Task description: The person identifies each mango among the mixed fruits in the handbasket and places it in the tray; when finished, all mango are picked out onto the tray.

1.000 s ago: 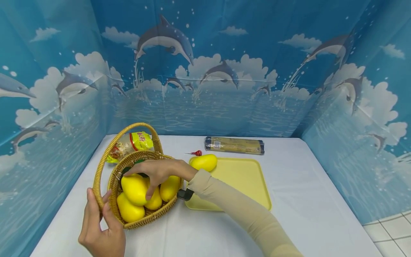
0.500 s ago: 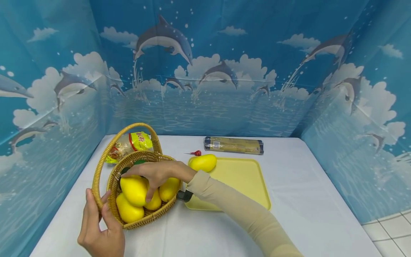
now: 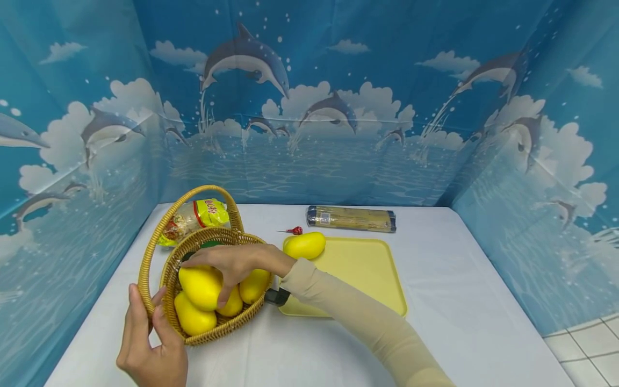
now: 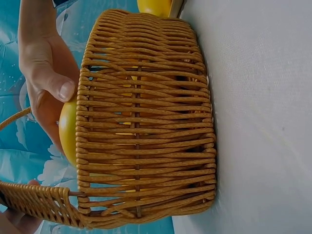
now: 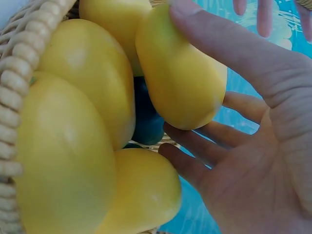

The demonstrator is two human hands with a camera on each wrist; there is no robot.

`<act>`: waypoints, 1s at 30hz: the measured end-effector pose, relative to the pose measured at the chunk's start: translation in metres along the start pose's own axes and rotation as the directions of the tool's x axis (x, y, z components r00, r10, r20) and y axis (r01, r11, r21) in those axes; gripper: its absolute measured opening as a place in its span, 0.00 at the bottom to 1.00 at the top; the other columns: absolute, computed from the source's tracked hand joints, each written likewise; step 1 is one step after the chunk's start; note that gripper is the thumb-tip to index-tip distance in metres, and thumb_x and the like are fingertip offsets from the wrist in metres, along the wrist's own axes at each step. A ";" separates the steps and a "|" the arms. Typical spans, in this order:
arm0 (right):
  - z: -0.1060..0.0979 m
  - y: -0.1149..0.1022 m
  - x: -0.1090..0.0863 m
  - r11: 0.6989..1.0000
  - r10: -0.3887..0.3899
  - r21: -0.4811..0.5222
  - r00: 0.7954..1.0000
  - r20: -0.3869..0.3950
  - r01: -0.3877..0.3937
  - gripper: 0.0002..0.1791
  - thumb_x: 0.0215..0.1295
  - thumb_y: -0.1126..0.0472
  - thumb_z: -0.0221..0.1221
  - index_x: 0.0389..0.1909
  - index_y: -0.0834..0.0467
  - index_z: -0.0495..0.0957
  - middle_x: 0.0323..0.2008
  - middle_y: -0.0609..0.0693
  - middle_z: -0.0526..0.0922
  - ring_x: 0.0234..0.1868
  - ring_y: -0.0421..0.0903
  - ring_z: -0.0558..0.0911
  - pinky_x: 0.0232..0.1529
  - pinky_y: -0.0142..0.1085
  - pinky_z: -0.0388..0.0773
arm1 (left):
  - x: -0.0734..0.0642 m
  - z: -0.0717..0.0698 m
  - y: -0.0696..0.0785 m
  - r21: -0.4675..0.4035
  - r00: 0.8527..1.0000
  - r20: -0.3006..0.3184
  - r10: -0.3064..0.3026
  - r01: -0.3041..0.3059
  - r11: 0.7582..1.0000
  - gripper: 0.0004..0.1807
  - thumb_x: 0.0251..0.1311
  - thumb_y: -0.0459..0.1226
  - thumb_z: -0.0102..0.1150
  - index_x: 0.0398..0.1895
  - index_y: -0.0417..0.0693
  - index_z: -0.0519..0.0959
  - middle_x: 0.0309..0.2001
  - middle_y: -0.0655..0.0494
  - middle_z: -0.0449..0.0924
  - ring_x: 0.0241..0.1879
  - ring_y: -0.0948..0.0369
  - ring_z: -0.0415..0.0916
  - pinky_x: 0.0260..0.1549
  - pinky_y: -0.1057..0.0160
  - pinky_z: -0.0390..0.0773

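A wicker basket (image 3: 227, 326) holds several yellow mangoes and something dark green (image 3: 210, 243) at its back. My right hand (image 3: 234, 263) reaches over the rim and grips the topmost mango (image 5: 183, 73), thumb on one side and fingers curled on the other. More mangoes (image 5: 63, 156) lie beside and under it. At the left, my left hand (image 3: 157, 346) holds the basket handle (image 3: 162, 228) low down, between thumb and fingers. In the left wrist view the basket's woven side (image 4: 146, 122) hides most of the fruit.
Right of the basket lies a yellow tray (image 3: 367, 279) with one mango (image 3: 304, 246) at its back left corner. A red-wrapped lollipop (image 3: 296, 230) and a wrapped tan roll (image 3: 352, 219) lie behind it. A yellow food packet (image 3: 213, 212) is behind the basket.
The mango in my right hand has shifted very slightly left in the basket. My left hand stays on the handle.
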State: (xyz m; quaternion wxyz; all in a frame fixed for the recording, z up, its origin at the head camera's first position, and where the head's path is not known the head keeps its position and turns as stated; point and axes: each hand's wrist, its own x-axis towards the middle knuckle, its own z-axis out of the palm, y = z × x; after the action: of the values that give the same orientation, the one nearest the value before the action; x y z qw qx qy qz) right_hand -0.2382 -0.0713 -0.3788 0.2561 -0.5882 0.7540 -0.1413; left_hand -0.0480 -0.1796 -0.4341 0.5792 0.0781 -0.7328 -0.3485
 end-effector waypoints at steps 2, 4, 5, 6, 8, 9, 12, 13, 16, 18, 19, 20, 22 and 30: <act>-0.001 -0.001 -0.004 1.000 -0.009 0.004 1.000 -0.009 0.009 0.63 0.56 0.48 0.83 0.87 0.52 0.56 0.84 0.49 0.60 0.82 0.40 0.60 0.78 0.27 0.58 | 0.000 0.000 0.000 0.004 1.000 -0.001 0.000 0.000 1.000 0.25 0.76 0.24 0.58 0.74 0.34 0.73 0.55 0.27 0.84 0.57 0.82 0.78 0.54 0.85 0.74; -0.003 -0.002 -0.008 1.000 -0.025 0.012 1.000 -0.019 0.025 0.63 0.56 0.48 0.83 0.87 0.53 0.56 0.85 0.49 0.59 0.83 0.41 0.59 0.79 0.27 0.56 | 0.000 0.001 0.001 0.004 1.000 -0.007 0.001 -0.001 1.000 0.25 0.76 0.25 0.58 0.74 0.33 0.74 0.56 0.27 0.84 0.57 0.82 0.78 0.54 0.85 0.74; -0.004 -0.002 -0.011 0.999 -0.033 0.012 0.999 -0.025 0.033 0.63 0.57 0.48 0.82 0.87 0.53 0.55 0.85 0.49 0.58 0.83 0.41 0.58 0.80 0.27 0.55 | 0.000 0.001 0.001 0.006 1.000 -0.009 0.000 0.000 1.000 0.25 0.77 0.25 0.58 0.74 0.33 0.74 0.56 0.27 0.84 0.57 0.82 0.78 0.54 0.85 0.74; -0.006 -0.002 -0.013 0.999 -0.043 0.010 0.999 -0.033 0.043 0.63 0.57 0.48 0.82 0.87 0.54 0.55 0.85 0.50 0.58 0.83 0.41 0.58 0.80 0.27 0.54 | 0.000 0.001 0.001 0.004 1.000 -0.013 0.002 -0.002 1.000 0.24 0.77 0.25 0.58 0.74 0.33 0.74 0.56 0.27 0.84 0.57 0.82 0.78 0.54 0.85 0.74; -0.008 -0.003 -0.020 0.998 -0.061 0.015 0.997 -0.054 0.062 0.63 0.57 0.48 0.82 0.87 0.55 0.55 0.85 0.51 0.58 0.84 0.42 0.58 0.80 0.27 0.53 | 0.000 0.001 0.003 0.001 1.000 -0.019 0.005 -0.005 1.000 0.24 0.77 0.25 0.57 0.74 0.32 0.74 0.55 0.26 0.84 0.57 0.83 0.78 0.54 0.85 0.74; -0.010 -0.003 -0.023 0.997 -0.076 0.017 0.995 -0.067 0.077 0.63 0.57 0.49 0.82 0.87 0.56 0.55 0.85 0.52 0.58 0.84 0.43 0.57 0.81 0.27 0.53 | 0.000 0.001 0.003 -0.002 1.000 -0.022 0.007 -0.007 1.000 0.24 0.77 0.25 0.57 0.73 0.32 0.74 0.54 0.26 0.84 0.56 0.83 0.78 0.53 0.85 0.74; -0.015 -0.004 -0.036 0.993 -0.112 0.024 0.988 -0.107 0.115 0.62 0.57 0.51 0.83 0.86 0.60 0.55 0.85 0.54 0.59 0.85 0.46 0.57 0.82 0.29 0.52 | 0.001 0.001 0.004 0.001 1.000 -0.017 0.006 -0.006 1.000 0.24 0.76 0.24 0.57 0.73 0.32 0.74 0.54 0.25 0.84 0.57 0.83 0.78 0.53 0.86 0.73; -0.016 -0.003 -0.041 0.991 -0.122 0.031 0.985 -0.122 0.127 0.62 0.57 0.51 0.83 0.86 0.60 0.55 0.85 0.55 0.59 0.85 0.48 0.57 0.83 0.30 0.51 | 0.001 0.001 0.004 0.003 1.000 -0.015 0.004 -0.004 1.000 0.24 0.76 0.24 0.58 0.74 0.32 0.74 0.54 0.25 0.84 0.57 0.83 0.78 0.53 0.86 0.73; -0.018 -0.002 -0.058 0.988 -0.126 0.064 0.979 -0.162 0.138 0.62 0.57 0.53 0.83 0.85 0.61 0.55 0.85 0.56 0.58 0.85 0.49 0.56 0.84 0.33 0.51 | 0.000 -0.001 0.002 0.017 1.000 0.000 -0.005 0.005 1.000 0.26 0.75 0.23 0.58 0.75 0.34 0.74 0.54 0.26 0.84 0.57 0.83 0.77 0.53 0.86 0.73; -0.018 0.000 -0.070 0.987 -0.110 0.091 0.976 -0.187 0.129 0.62 0.57 0.54 0.83 0.86 0.60 0.55 0.85 0.55 0.58 0.86 0.49 0.56 0.84 0.34 0.53 | -0.001 -0.001 0.001 0.025 1.000 0.008 -0.012 0.012 1.000 0.27 0.75 0.22 0.58 0.75 0.35 0.73 0.55 0.27 0.84 0.57 0.84 0.77 0.53 0.86 0.73; -0.018 0.001 -0.077 0.987 -0.102 0.099 0.975 -0.200 0.123 0.62 0.57 0.54 0.83 0.86 0.59 0.55 0.85 0.55 0.57 0.85 0.49 0.56 0.84 0.35 0.54 | -0.001 -0.001 0.000 0.030 1.000 0.011 -0.016 0.015 0.999 0.27 0.74 0.22 0.58 0.75 0.35 0.73 0.55 0.27 0.84 0.57 0.84 0.77 0.53 0.86 0.73; -0.018 0.002 -0.083 0.987 -0.094 0.108 0.972 -0.214 0.119 0.62 0.57 0.54 0.83 0.86 0.59 0.54 0.85 0.55 0.57 0.85 0.48 0.57 0.83 0.35 0.55 | -0.001 -0.001 0.000 0.035 1.000 0.015 -0.019 0.018 0.999 0.28 0.74 0.22 0.58 0.76 0.36 0.73 0.55 0.27 0.84 0.57 0.84 0.77 0.53 0.86 0.73; -0.017 0.004 -0.095 0.988 -0.085 0.103 0.967 -0.240 0.113 0.62 0.58 0.54 0.82 0.86 0.59 0.54 0.86 0.54 0.57 0.85 0.48 0.57 0.83 0.36 0.56 | -0.002 -0.002 -0.001 0.045 0.999 0.020 -0.025 0.024 0.999 0.28 0.74 0.22 0.59 0.76 0.37 0.73 0.55 0.28 0.84 0.57 0.84 0.76 0.53 0.87 0.73; -0.010 0.017 -0.138 0.972 -0.066 0.189 0.937 -0.344 0.138 0.63 0.55 0.59 0.83 0.86 0.63 0.54 0.85 0.59 0.58 0.83 0.52 0.62 0.78 0.34 0.66 | -0.003 -0.002 -0.001 0.053 0.999 0.022 -0.031 0.030 0.998 0.28 0.74 0.22 0.59 0.76 0.37 0.73 0.54 0.28 0.85 0.57 0.85 0.76 0.52 0.87 0.73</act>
State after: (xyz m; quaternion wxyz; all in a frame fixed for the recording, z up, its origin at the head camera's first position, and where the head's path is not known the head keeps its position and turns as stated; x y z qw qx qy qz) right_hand -0.2333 0.0652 -0.3491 0.1769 -0.5637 0.7357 -0.3312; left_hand -0.0459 -0.1795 -0.4368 0.5632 0.1006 -0.7470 -0.3386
